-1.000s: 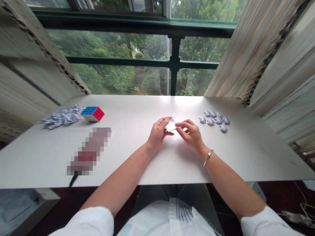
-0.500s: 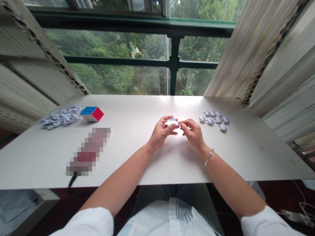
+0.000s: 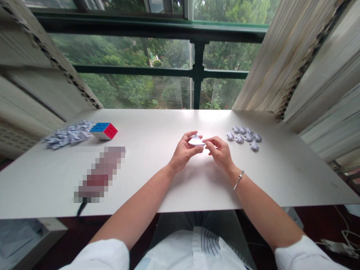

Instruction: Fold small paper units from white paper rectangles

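A small white folded paper piece [image 3: 196,140], triangular in outline, is held above the table between my two hands. My left hand [image 3: 184,152] grips it from the left, fingers behind and thumb along its lower edge. My right hand [image 3: 219,150] pinches its right corner between thumb and forefinger. To the right of my hands lies a group of several finished-looking folded paper pieces [image 3: 244,135]. At the far left is a heap of folded white paper pieces [image 3: 67,135].
A puzzle cube [image 3: 104,131] with blue and red faces stands beside the heap. A blurred-out long object [image 3: 99,174] with a black strap lies at the table's left front. The white table [image 3: 140,187] backs onto a window [image 3: 135,90] with curtains [image 3: 261,56] at both sides.
My left thumb has shifted down off the paper's face, so more of the folded paper shows. My right hand keeps its pinch on the corner.
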Action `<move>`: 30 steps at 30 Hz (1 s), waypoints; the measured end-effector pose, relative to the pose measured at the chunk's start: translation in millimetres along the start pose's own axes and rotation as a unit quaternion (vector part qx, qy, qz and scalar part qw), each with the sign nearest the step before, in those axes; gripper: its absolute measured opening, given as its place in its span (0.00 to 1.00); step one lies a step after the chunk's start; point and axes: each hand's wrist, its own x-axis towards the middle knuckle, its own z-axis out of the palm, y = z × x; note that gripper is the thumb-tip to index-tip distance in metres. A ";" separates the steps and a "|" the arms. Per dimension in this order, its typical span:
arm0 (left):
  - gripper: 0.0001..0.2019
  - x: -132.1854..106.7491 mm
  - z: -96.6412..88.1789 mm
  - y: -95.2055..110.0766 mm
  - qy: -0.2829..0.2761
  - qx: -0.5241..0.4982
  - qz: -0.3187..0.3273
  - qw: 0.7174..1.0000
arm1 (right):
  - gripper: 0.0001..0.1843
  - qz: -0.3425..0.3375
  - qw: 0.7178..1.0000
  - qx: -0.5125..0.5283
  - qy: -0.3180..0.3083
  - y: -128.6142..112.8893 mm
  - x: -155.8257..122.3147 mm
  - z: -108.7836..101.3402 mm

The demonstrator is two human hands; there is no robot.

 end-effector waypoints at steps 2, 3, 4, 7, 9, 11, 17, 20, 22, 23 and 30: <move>0.34 -0.5 -0.4 -0.6 -0.006 0.002 0.007 1.000 | 0.12 0.003 1.000 0.001 0.000 1.0 0.2 0.1; 0.33 -1.0 -0.5 -0.5 -0.009 0.005 0.009 1.000 | 0.13 0.004 1.000 0.000 0.001 1.8 0.4 0.3; 0.33 -1.5 -0.4 -0.2 -0.012 0.010 0.009 1.000 | 0.13 0.006 1.000 -0.003 0.004 2.9 0.7 0.4; 0.34 -2.8 0.4 1.2 -0.020 0.032 0.003 0.999 | 0.14 0.018 0.999 -0.013 0.025 7.3 2.3 1.2; 0.32 -2.7 1.0 0.9 -0.025 0.035 -0.003 0.999 | 0.15 0.027 0.998 -0.017 0.046 10.1 3.2 1.8; 0.26 -1.7 0.9 -1.2 -0.026 0.031 -0.013 0.999 | 0.16 0.031 0.997 -0.025 0.059 11.8 3.6 2.5; 0.13 3.7 -4.8 -11.5 0.051 0.063 -0.014 0.997 | 0.16 0.035 0.998 -0.040 0.038 8.4 0.9 6.1; 0.12 4.9 -6.5 -12.6 0.088 0.075 0.007 0.993 | 0.17 0.046 0.999 -0.013 0.023 6.3 -0.2 7.6; 0.12 4.5 -5.6 -11.0 0.098 0.068 0.011 0.993 | 0.18 0.061 0.998 0.018 0.016 6.4 -0.4 8.1; 0.12 4.1 -4.7 -9.7 0.101 0.063 0.013 0.993 | 0.18 0.068 0.997 0.033 0.014 6.9 -0.3 8.3; 0.18 1.0 -1.4 -4.8 0.067 0.021 -0.043 0.997 | 0.18 0.088 0.991 0.100 0.003 10.7 1.4 9.0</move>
